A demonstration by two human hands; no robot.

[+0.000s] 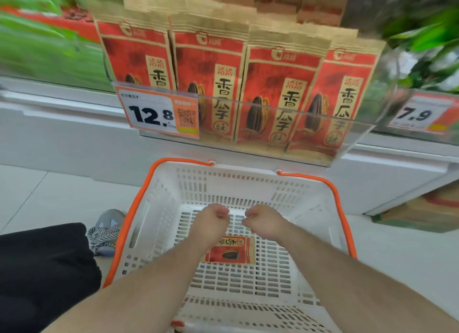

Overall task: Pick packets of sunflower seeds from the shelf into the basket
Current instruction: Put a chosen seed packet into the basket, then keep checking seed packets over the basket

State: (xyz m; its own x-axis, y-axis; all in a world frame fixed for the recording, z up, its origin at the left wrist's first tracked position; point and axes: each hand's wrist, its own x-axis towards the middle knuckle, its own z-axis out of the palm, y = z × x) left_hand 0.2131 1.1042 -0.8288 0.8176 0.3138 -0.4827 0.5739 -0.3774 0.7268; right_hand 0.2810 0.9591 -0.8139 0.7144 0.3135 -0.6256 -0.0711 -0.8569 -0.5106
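white basket (293, 198) with orange rim and handles standing on the pale floor (49, 191), just below the shelf (74, 124). inside it, one packet of sunflower seeds (229, 249) lying flat on the slotted bottom, red face up, partly hidden by the left forearm. both bare forearms reaching forward over the basket. left hand (213, 214) and right hand (262, 219) side by side above the bottom of the basket, near each other but not touching, fingers curled downward and holding nothing; fingertips turned away from the camera, so hard to see in detail. neither hand in contact with the packet in the basket. on the shelf above, row of four packets (280, 89) standing upright and touching side by side behind a clear plastic rail (273, 109), all red and kraft brown with a dark seed picture and chinese letters; more packets of the same kind behind them, tops only visible. orange price tag (159, 113) clipped at the left end of the rail, reading 12.8, with a small code square. second price tag (419, 115) far to the right, reading 7.9, blurred. green packages (42, 47) on the shelf at left and green shapes at upper right, both too blurred to identify. at lower left, black trouser leg (37, 270) and a grey shoe (109, 223) on the floor beside the basket.
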